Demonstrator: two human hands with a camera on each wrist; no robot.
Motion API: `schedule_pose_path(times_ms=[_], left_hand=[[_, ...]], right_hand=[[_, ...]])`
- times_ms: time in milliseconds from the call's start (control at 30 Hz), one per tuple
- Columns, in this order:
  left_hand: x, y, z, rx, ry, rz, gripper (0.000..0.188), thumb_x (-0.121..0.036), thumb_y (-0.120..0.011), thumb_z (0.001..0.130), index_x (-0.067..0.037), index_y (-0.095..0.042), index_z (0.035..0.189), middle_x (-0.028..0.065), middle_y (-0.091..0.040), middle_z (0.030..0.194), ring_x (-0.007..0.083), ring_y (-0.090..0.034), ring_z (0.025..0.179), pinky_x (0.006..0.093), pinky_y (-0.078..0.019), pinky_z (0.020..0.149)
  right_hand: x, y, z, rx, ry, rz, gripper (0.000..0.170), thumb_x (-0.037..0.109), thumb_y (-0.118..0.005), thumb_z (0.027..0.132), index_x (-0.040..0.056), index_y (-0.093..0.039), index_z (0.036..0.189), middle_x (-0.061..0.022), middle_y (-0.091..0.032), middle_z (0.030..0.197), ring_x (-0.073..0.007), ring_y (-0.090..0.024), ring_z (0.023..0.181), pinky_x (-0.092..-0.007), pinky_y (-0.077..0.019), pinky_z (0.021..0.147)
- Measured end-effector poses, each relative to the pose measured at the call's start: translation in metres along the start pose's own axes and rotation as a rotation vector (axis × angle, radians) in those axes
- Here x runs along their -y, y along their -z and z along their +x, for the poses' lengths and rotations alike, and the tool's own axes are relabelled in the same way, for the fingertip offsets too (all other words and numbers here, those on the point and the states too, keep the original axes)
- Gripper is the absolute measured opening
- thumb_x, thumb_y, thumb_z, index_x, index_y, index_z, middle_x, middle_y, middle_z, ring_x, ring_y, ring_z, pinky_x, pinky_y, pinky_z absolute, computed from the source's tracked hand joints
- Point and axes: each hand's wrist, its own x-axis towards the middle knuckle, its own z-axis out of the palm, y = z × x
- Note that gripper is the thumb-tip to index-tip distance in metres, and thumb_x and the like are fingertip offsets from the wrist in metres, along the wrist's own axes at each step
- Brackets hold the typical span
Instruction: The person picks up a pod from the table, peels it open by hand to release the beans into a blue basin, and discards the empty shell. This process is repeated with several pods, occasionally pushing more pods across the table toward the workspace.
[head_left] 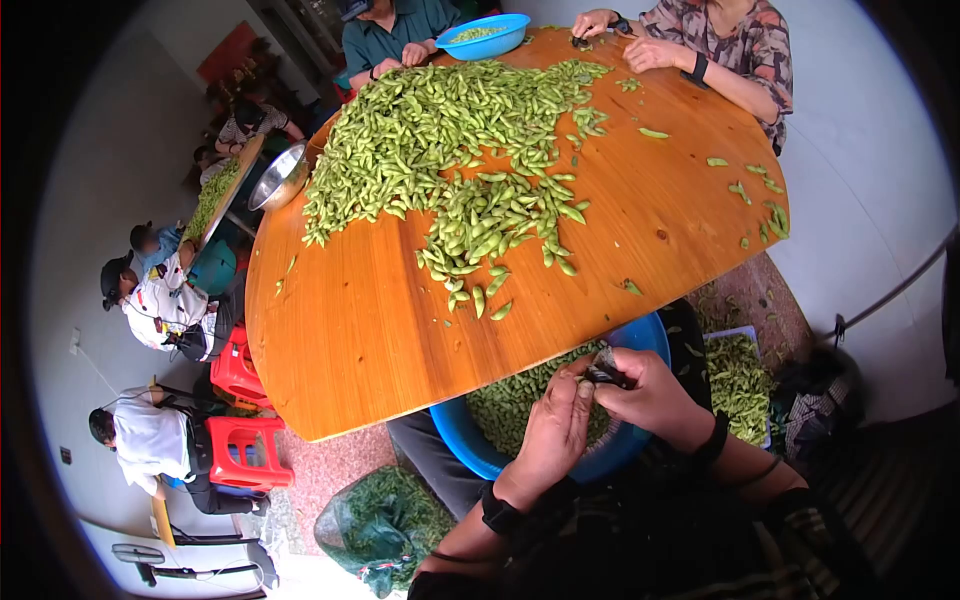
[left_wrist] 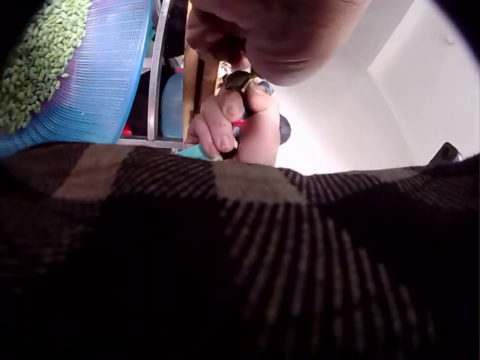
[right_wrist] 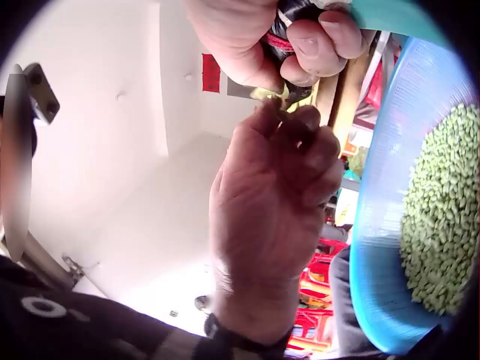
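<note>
Over the blue basin (head_left: 446, 428) of shelled green beans, both hands meet fingertip to fingertip. My left hand (head_left: 556, 425) pinches a small yellow-green pod (right_wrist: 271, 96), largely hidden by fingers. My right hand (head_left: 655, 395) grips a small dark object (head_left: 606, 372) with a red band, its fingers curled round it; what it is cannot be made out. In the right wrist view the dark object touches or nearly touches the pod. The left wrist view has my left hand (left_wrist: 292, 37) large at the top and my right hand (left_wrist: 244, 127) just below.
A wooden table (head_left: 350, 330) bears a large heap of green pods (head_left: 440, 130). Two people sit across it beside a blue bowl (head_left: 483, 37). A pod-filled crate (head_left: 737, 385) stands right, a green net bag (head_left: 385, 525) lower left. Red stools (head_left: 245, 452) and other people are at left.
</note>
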Motion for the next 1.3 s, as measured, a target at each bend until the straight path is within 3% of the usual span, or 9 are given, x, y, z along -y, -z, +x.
schedule_pose_path(times_ms=[67, 133, 233, 400, 500, 567, 667, 1100, 1300], left_hand=[[0.003, -0.003, -0.002, -0.002, 0.006, 0.013, 0.027, -0.009, -0.045, 0.100, 0.003, -0.052, 0.124, 0.0226, -0.062, 0.109, 0.0390, -0.065, 0.089, 0.0371, -0.0530, 0.078], [0.000, -0.008, -0.002, -0.172, 0.089, -0.033, 0.021, -0.010, -0.044, 0.102, 0.002, -0.060, 0.111, 0.0072, -0.061, 0.079, 0.0168, -0.059, 0.068, 0.0267, -0.0471, 0.065], [0.009, -0.011, -0.004, -0.208, 0.254, -0.217, 0.021, -0.012, -0.052, 0.100, 0.003, -0.063, 0.108, 0.0104, -0.067, 0.084, 0.0174, -0.065, 0.075, 0.0297, -0.0521, 0.069], [0.000, 0.007, -0.001, -0.153, 0.607, -0.902, 0.034, -0.028, -0.044, 0.105, -0.003, -0.065, 0.116, -0.0086, -0.041, 0.065, 0.0010, -0.032, 0.054, 0.0183, -0.0248, 0.047], [0.004, 0.014, -0.001, -0.141, 0.549, -0.792, 0.033, -0.027, -0.043, 0.105, -0.004, -0.058, 0.125, -0.0096, -0.038, 0.066, 0.0003, -0.028, 0.055, 0.0174, -0.0235, 0.048], [0.016, 0.019, -0.003, -0.017, 0.480, -0.732, 0.036, -0.021, -0.043, 0.104, -0.003, -0.048, 0.135, -0.0019, -0.058, 0.080, 0.0065, -0.049, 0.059, 0.0204, -0.0381, 0.053], [0.013, 0.017, -0.001, 0.012, -0.091, 0.264, 0.050, -0.006, -0.047, 0.098, -0.001, -0.031, 0.146, 0.0243, -0.049, 0.137, 0.0412, -0.063, 0.105, 0.0384, -0.0527, 0.083], [-0.012, 0.023, 0.004, 0.422, 0.223, 0.003, 0.068, -0.013, -0.049, 0.097, -0.004, -0.010, 0.153, 0.0305, -0.050, 0.130, 0.0434, -0.057, 0.111, 0.0420, -0.0488, 0.091], [0.002, -0.001, -0.002, 0.256, 0.107, -0.365, 0.062, -0.027, -0.038, 0.104, -0.001, -0.010, 0.153, 0.0200, -0.036, 0.148, 0.0300, -0.046, 0.130, 0.0345, -0.0333, 0.109]], right_hand=[[0.000, -0.005, -0.002, -0.005, -0.060, 0.024, 0.007, 0.002, -0.063, 0.083, 0.0004, -0.056, 0.083, 0.0065, -0.051, 0.070, -0.0017, -0.045, 0.065, -0.0229, -0.0379, 0.053], [0.003, -0.014, -0.004, -0.091, -0.088, 0.140, 0.009, 0.003, -0.064, 0.083, 0.0006, -0.056, 0.082, 0.0060, -0.052, 0.070, -0.0015, -0.045, 0.064, -0.0226, -0.0380, 0.053], [-0.013, -0.013, 0.004, -0.109, 0.033, -0.053, 0.010, 0.003, -0.064, 0.085, 0.0015, -0.055, 0.082, 0.0059, -0.052, 0.069, -0.0009, -0.046, 0.064, -0.0217, -0.0379, 0.053], [0.000, -0.004, 0.003, -0.100, -0.094, 0.033, 0.009, 0.003, -0.063, 0.086, 0.0026, -0.055, 0.083, 0.0053, -0.051, 0.067, -0.0014, -0.048, 0.063, -0.0212, -0.0378, 0.052], [0.008, 0.000, 0.005, -0.101, -0.144, 0.094, 0.009, 0.004, -0.063, 0.087, 0.0025, -0.054, 0.084, 0.0040, -0.052, 0.067, -0.0027, -0.048, 0.059, -0.0217, -0.0377, 0.050], [0.001, 0.005, 0.006, -0.039, -0.229, 0.055, 0.013, 0.007, -0.064, 0.089, 0.0028, -0.053, 0.085, 0.0023, -0.053, 0.068, -0.0033, -0.047, 0.056, -0.0217, -0.0366, 0.048], [0.007, 0.008, 0.008, 0.111, -0.287, 0.187, 0.017, 0.011, -0.065, 0.091, 0.0037, -0.051, 0.084, 0.0007, -0.053, 0.068, -0.0034, -0.047, 0.055, -0.0213, -0.0356, 0.047], [0.005, 0.008, 0.002, 0.059, -0.369, 0.252, 0.024, 0.007, -0.063, 0.087, 0.0061, -0.043, 0.075, 0.0041, -0.045, 0.061, -0.0025, -0.040, 0.055, -0.0231, -0.0310, 0.045], [-0.022, 0.000, 0.000, -0.099, 0.041, -0.172, 0.021, 0.005, -0.065, 0.082, 0.0019, -0.046, 0.072, 0.0044, -0.044, 0.062, -0.0017, -0.039, 0.062, -0.0247, -0.0328, 0.049]])
